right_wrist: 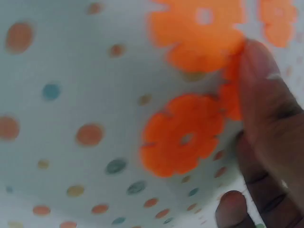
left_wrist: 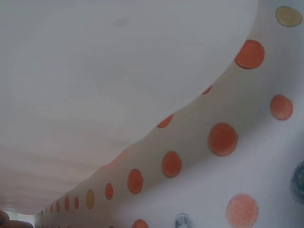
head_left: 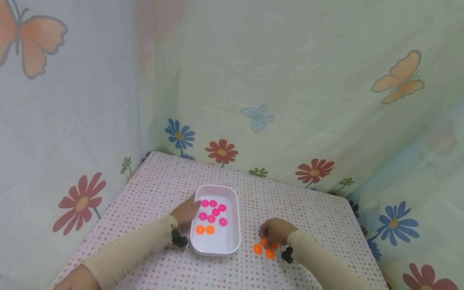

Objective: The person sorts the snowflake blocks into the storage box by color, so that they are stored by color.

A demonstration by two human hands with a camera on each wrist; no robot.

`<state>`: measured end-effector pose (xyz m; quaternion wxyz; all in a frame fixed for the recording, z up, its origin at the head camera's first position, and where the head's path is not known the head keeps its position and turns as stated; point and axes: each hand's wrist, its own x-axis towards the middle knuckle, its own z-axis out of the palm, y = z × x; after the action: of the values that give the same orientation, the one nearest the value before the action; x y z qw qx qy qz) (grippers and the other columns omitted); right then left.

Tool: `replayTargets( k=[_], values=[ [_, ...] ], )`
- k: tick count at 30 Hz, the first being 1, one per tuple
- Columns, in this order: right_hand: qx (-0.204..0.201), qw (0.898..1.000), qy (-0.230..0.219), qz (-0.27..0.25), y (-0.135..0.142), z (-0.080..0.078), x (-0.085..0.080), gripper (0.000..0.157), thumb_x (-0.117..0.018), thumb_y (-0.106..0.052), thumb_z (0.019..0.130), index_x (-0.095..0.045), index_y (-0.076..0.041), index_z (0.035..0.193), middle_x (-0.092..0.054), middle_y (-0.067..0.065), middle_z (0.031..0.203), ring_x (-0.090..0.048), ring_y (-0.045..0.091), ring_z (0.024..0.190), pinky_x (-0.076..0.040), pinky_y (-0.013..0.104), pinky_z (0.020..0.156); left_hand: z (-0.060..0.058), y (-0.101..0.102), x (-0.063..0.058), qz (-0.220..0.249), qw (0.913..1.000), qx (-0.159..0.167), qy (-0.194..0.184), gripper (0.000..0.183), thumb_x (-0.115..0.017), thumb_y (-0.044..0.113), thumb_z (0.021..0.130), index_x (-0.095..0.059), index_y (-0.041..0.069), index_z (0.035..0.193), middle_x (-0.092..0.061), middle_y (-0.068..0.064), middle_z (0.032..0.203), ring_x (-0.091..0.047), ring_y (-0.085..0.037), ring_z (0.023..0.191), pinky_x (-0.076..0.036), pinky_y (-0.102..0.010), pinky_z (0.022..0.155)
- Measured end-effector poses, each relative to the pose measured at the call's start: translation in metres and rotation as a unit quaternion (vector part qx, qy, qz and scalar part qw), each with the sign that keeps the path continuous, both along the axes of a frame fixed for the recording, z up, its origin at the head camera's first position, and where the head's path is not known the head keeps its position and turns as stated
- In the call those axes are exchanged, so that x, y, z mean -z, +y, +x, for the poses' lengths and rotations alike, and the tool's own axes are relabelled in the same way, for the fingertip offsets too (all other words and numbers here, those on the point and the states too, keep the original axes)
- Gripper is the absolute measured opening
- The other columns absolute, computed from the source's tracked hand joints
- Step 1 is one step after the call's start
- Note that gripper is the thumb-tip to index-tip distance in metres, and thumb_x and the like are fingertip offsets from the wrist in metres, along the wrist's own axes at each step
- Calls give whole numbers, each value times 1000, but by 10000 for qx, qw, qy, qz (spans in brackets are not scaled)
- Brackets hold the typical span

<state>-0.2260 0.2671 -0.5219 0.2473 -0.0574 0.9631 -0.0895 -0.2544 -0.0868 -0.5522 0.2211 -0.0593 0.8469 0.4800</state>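
Observation:
A white rectangular tray (head_left: 228,240) stands on the dotted table, with several pink flower-shaped discs (head_left: 211,218) and two orange ones lying in it. My left hand (head_left: 186,210) grips the tray's left side, its thumb at the rim. In the left wrist view, the tray's pale wall (left_wrist: 104,76) fills the upper left and most of that hand is out of sight. To the tray's right, my right hand (head_left: 277,230) reaches down into a group of orange flower-shaped discs (head_left: 257,249). Its fingertips pinch at one orange disc (right_wrist: 231,90), partly hidden behind a finger; another orange disc (right_wrist: 183,135) lies beside it.
The dotted cloth (head_left: 174,173) covers the table. Curtains with butterflies and flowers hang behind it and along both sides. A small dark device (head_left: 179,238) sits at the left wrist, and another (head_left: 287,255) at the right wrist.

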Motion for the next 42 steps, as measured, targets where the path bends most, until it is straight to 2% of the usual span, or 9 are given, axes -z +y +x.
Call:
replayTargets(
  k=[5,8,11,14,19,22,34,37,42],
  values=[
    [-207,9993,218,-217,3,-5,-3,29,-92,-9,74,-66,-23,74,-63,-7,78,-55,13,72,-45,32,67,-1,2,1,76,10000,-49,-34,66,-40,56,108,-16,39,167,-68,-11,114,-61,-29,63,-51,-34,47],
    [-335,9957,623,-603,-5,-16,-19,25,-90,-12,79,-68,-23,75,-65,-9,78,-57,11,74,-49,32,69,-1,1,2,4,10000,-42,-30,68,-40,55,108,-16,35,168,-69,-12,114,-62,-29,63,-51,-34,47],
    [-465,9876,1041,-1075,-36,-28,-43,16,-86,-16,85,-73,-24,81,-69,-11,81,-60,10,78,-55,33,73,0,-2,0,-72,9999,-36,-73,69,-40,56,108,-16,34,168,-70,-13,103,-59,-26,58,-49,-33,45],
    [-764,9824,1062,-1330,-81,-35,-60,7,-84,-20,89,-79,-23,93,-73,-11,87,-64,9,82,-59,32,79,3,-5,-3,-142,9998,52,-93,68,-37,55,109,-12,34,168,-68,-12,85,-54,-22,51,-48,-31,43],
    [-1677,9813,552,-762,-138,-37,-52,6,-84,-20,89,-81,-23,92,-73,-13,85,-63,7,79,-58,26,80,3,-7,-3,-114,9998,168,53,65,-34,53,110,-12,34,169,-69,-11,85,-56,-23,54,-50,-32,44],
    [-1866,9814,337,-291,-153,-35,-41,12,-85,-19,88,-78,-25,81,-69,-14,79,-60,7,76,-55,25,78,3,-5,-1,-1,9998,195,89,65,-34,53,110,-13,34,168,-69,-9,92,-57,-23,57,-50,-32,46],
    [-2119,9755,542,235,-159,-36,-18,17,-86,-21,86,-74,-28,76,-64,-14,75,-55,9,76,-51,23,76,4,-2,-2,205,9997,135,62,65,-35,55,109,-14,37,168,-71,-8,92,-61,-24,56,-50,-33,45],
    [-1975,9786,573,75,-155,-35,-24,16,-86,-19,86,-75,-27,78,-65,-14,76,-56,10,76,-51,24,75,5,-2,-4,141,9997,165,77,65,-34,55,109,-14,37,168,-71,-8,91,-58,-23,54,-49,-32,45],
    [-1719,9803,940,-262,-123,-35,-55,13,-88,-21,84,-76,-25,82,-70,-13,81,-59,10,77,-56,31,78,6,-3,-5,34,9997,176,175,65,-35,54,110,-14,35,168,-70,-8,91,-58,-23,52,-51,-33,45]
  ],
)
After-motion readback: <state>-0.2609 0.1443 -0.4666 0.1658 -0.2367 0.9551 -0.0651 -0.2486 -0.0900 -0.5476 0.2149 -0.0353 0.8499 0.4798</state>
